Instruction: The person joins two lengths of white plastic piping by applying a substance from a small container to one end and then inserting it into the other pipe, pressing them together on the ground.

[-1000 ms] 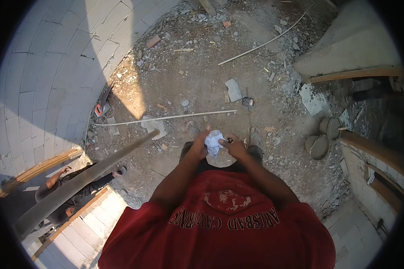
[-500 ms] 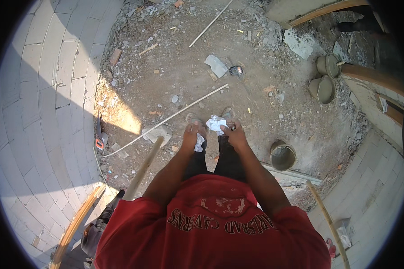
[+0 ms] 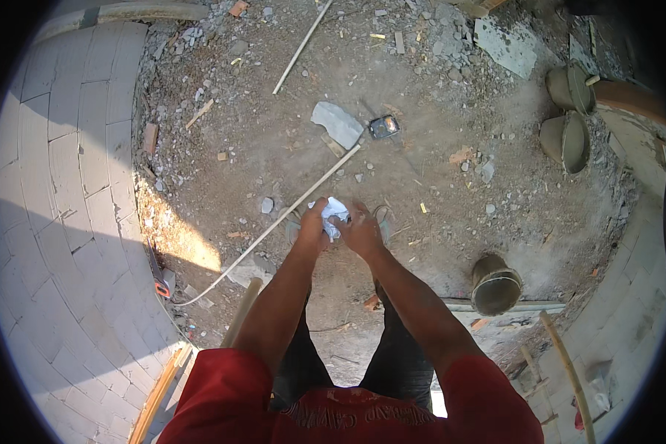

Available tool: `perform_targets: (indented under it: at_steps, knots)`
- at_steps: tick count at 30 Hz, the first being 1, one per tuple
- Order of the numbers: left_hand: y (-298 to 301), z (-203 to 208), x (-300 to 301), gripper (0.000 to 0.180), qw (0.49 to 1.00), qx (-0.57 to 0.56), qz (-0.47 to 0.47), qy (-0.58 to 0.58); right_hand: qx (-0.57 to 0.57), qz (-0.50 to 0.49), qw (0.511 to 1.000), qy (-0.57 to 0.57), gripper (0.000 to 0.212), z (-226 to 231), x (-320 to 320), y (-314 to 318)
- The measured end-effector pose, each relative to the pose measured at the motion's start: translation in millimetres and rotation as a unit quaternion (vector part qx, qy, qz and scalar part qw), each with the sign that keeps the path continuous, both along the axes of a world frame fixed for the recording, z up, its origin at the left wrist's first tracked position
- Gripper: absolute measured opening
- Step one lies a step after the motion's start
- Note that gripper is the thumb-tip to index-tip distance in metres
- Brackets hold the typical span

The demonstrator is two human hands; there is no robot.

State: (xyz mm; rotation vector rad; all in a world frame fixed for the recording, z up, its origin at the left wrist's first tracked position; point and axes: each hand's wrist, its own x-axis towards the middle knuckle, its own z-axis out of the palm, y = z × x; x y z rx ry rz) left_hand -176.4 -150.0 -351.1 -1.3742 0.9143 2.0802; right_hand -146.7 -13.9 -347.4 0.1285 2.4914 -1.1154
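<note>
Over the stony ground (image 3: 436, 237): crumpled white paper (image 3: 334, 209) is up in the air, between the person's left hand (image 3: 313, 228) and right hand (image 3: 362, 233).
Left hand: its fingers are curled around the left side of the white paper, with the thumb on top.
Right hand: its thumb touches the right side of the white paper. The fingers are bent. I cannot tell if they pinch it.
Both hands: they are close together, with the white paper in the middle.
Red shirt (image 3: 333, 428): it is at the bottom, above dark trousers (image 3: 403, 340).
Long pale stick (image 3: 274, 226): it lies on the ground and slants up past the left hand.
Flat grey stone (image 3: 337, 123): it lies near the top end of the long pale stick.
Small dark box (image 3: 384, 127): it sits just right of the flat grey stone.
Near bucket (image 3: 496, 285): it is grey and stands on the right, near the person.
Far buckets (image 3: 566, 140): two more sit at the upper right, very close to each other.
Block wall (image 3: 81, 148): it is pale and bends up the left side, part sunny, part in shadow.
Orange handle (image 3: 162, 288): it is down by the foot of the block wall.
Yellowish pole (image 3: 566, 370): it leans at the lower right.
</note>
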Motion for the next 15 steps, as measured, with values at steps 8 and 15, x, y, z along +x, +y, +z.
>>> perform_targets:
  at_steps: [8, 15]
  knots:
    - [0.5, -204.2, -57.0, 0.014, 0.988, -0.129, 0.083, 0.012, 0.009, -0.050, 0.996, 0.068, 0.034, -200.7, -48.5, -33.7]
    - [-99.1, -290.1, -131.3, 0.037, 0.969, -0.247, -0.004, 0.006, -0.092, -0.061, 0.986, 0.123, 0.039, -272.3, -95.4, -102.6]
